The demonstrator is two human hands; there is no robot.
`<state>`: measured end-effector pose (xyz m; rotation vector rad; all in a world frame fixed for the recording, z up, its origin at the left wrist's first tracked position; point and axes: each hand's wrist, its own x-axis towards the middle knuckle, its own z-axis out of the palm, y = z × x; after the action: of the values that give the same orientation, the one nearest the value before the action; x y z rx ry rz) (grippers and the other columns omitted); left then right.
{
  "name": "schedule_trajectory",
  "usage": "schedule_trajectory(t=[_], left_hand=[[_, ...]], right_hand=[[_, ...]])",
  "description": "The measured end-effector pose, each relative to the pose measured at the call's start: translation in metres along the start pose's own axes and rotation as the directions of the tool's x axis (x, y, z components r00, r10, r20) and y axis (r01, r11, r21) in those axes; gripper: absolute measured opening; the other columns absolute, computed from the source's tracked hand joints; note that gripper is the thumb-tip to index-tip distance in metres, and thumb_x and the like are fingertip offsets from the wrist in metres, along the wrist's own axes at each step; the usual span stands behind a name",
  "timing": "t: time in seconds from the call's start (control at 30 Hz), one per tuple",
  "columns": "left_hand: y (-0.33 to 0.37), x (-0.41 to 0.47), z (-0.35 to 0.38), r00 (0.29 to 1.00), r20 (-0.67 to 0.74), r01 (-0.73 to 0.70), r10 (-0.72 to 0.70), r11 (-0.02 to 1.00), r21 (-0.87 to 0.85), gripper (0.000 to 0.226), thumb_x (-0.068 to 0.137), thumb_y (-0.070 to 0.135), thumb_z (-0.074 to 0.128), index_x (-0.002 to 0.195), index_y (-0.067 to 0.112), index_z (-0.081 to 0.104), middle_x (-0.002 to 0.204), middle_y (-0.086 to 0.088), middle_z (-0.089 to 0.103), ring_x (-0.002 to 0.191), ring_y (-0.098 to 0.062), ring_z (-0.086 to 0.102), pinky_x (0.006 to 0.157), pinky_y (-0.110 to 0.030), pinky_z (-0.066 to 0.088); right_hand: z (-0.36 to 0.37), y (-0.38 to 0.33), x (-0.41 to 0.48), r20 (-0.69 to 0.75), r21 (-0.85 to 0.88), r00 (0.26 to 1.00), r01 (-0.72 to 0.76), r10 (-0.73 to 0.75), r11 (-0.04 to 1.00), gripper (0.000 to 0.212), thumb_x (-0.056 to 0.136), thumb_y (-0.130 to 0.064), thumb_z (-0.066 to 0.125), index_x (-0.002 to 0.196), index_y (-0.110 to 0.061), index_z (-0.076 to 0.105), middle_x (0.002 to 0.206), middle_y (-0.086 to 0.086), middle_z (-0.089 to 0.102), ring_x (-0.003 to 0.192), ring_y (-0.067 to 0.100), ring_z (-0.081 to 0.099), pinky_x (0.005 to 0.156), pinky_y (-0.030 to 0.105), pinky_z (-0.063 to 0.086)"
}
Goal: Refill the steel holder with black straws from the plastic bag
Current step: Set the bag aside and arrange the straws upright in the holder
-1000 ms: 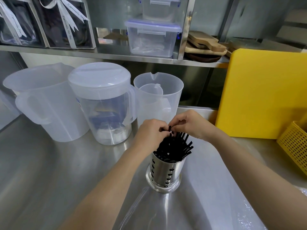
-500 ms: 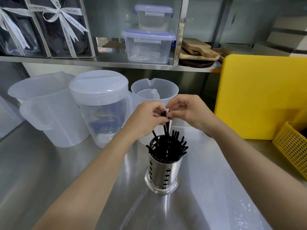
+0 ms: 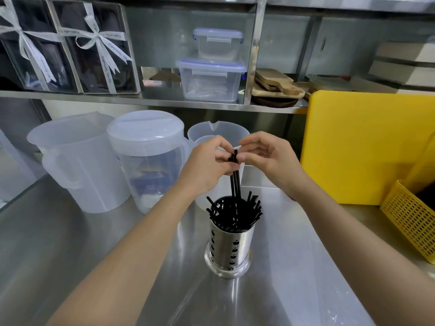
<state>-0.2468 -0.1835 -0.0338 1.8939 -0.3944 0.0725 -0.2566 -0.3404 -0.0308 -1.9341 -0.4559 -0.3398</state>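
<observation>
steel counter [image 3: 70,243], shelf [image 3: 146,100] above, yellow board [image 3: 367,147] right

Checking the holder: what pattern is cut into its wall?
Rows of small apple-shaped cutouts in the steel holder, clearest in the head view.

Black straws [image 3: 235,182], perforated silver holder [image 3: 229,245], yellow board [image 3: 367,147].

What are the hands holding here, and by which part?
The left hand pinches a few black straws near their top ends; the right hand touches the tips.
</observation>
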Motion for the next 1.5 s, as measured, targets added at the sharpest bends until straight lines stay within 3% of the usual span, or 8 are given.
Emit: schedule_trajectory(t=[0.27, 0.47, 0.63, 0.73, 0.87, 1.17, 1.37, 1.5], left_hand=[[0.018, -0.004, -0.037, 0.94, -0.324, -0.032, -0.106, 0.919, -0.392, 0.021, 0.076, -0.001, 0.069, 0.083, 0.014, 0.055, 0.089, -0.013, 0.07, 0.08, -0.019, 0.072, 0.073, -0.025, 0.059], [0.005, -0.004, -0.038, 0.896, -0.337, 0.021, -0.288, 0.786, -0.618, 0.026, 0.079, -0.001, 0.066, 0.102, 0.005, 0.056, 0.093, -0.01, 0.067, 0.077, -0.013, 0.069, 0.068, -0.017, 0.056], [-0.011, -0.014, -0.023, 0.885, -0.46, 0.05, 0.078, 0.964, 0.26, 0.058, 0.081, 0.014, 0.067, 0.131, 0.016, 0.038, 0.131, -0.005, 0.051, 0.119, -0.02, 0.047, 0.096, -0.025, 0.037], [-0.02, -0.022, -0.002, 0.844, -0.037, -0.295, 0.535, 0.52, 0.802, 0.07, 0.073, 0.017, 0.074, 0.134, 0.014, 0.041, 0.139, -0.008, 0.048, 0.13, -0.027, 0.042, 0.107, -0.039, 0.032], [-0.032, -0.019, 0.027, 0.705, 0.277, -0.483, 0.653, 0.156, 0.862, 0.042, 0.082, 0.012, 0.059, 0.123, 0.011, 0.055, 0.121, -0.009, 0.065, 0.118, -0.028, 0.057, 0.103, -0.042, 0.041], [-0.02, -0.029, 0.032, 0.98, 0.145, -0.183, 0.139, 0.913, 0.365, 0.022, 0.097, 0.017, 0.039, 0.111, 0.012, 0.055, 0.101, -0.001, 0.067, 0.097, -0.021, 0.06, 0.081, -0.03, 0.042], [-0.018, -0.032, 0.035, 0.955, 0.285, -0.085, 0.078, 0.996, 0.014, 0.014, 0.093, 0.008, 0.047, 0.1, 0.01, 0.059, 0.094, -0.003, 0.066, 0.083, 0.003, 0.061, 0.078, 0.0, 0.04], [-0.023, -0.034, 0.032, 0.971, 0.236, -0.03, 0.045, 0.997, -0.068, 0.032, 0.084, 0.01, 0.063, 0.114, 0.014, 0.056, 0.101, 0.004, 0.064, 0.091, 0.003, 0.06, 0.082, -0.003, 0.043]], right_hand=[[-0.01, 0.012, -0.012, 0.306, -0.123, 0.901, -0.283, 0.308, 0.951, 0.029, 0.089, -0.025, 0.055, 0.118, -0.019, 0.055, 0.113, -0.003, 0.064, 0.105, 0.006, 0.058, 0.081, 0.016, 0.044], [-0.005, 0.002, -0.02, 0.322, -0.151, 0.895, -0.274, 0.31, 0.95, 0.014, 0.093, -0.015, 0.048, 0.096, -0.007, 0.059, 0.065, -0.002, 0.059, 0.055, 0.01, 0.054, 0.057, 0.021, 0.048], [-0.015, -0.004, -0.023, 0.315, -0.059, 0.839, -0.449, 0.444, 0.891, 0.015, 0.095, -0.013, 0.044, 0.094, -0.006, 0.058, 0.062, 0.005, 0.043, 0.041, 0.006, 0.032, 0.037, 0.015, 0.028], [-0.026, -0.007, -0.025, 0.402, 0.039, 0.756, -0.578, 0.517, 0.815, 0.018, 0.095, -0.011, 0.044, 0.097, -0.001, 0.059, 0.061, 0.005, 0.042, 0.041, 0.008, 0.027, 0.035, 0.016, 0.023], [-0.036, -0.013, -0.032, 0.514, 0.027, 0.673, -0.633, 0.532, 0.774, 0.022, 0.094, -0.011, 0.046, 0.101, 0.004, 0.061, 0.06, 0.006, 0.045, 0.036, 0.007, 0.028, 0.031, 0.015, 0.025], [-0.06, -0.018, -0.044, 0.448, 0.408, 0.879, -0.365, 0.166, 0.837, 0.073, 0.06, -0.037, 0.081, 0.124, -0.015, 0.055, 0.089, 0.007, 0.066, 0.067, 0.017, 0.06, 0.057, 0.027, 0.051], [-0.03, -0.039, -0.039, 0.26, -0.004, 0.966, -0.004, 0.005, 1.0, 0.002, 0.079, -0.019, 0.066, 0.077, -0.02, 0.066, 0.066, 0.003, 0.063, 0.053, 0.007, 0.049, 0.05, 0.018, 0.041], [-0.01, -0.027, -0.034, 0.163, -0.297, 0.987, 0.051, -0.002, 0.953, 0.026, 0.086, -0.021, 0.06, 0.062, -0.018, 0.051, 0.051, -0.011, 0.049, 0.047, -0.001, 0.047, 0.046, 0.008, 0.036]])
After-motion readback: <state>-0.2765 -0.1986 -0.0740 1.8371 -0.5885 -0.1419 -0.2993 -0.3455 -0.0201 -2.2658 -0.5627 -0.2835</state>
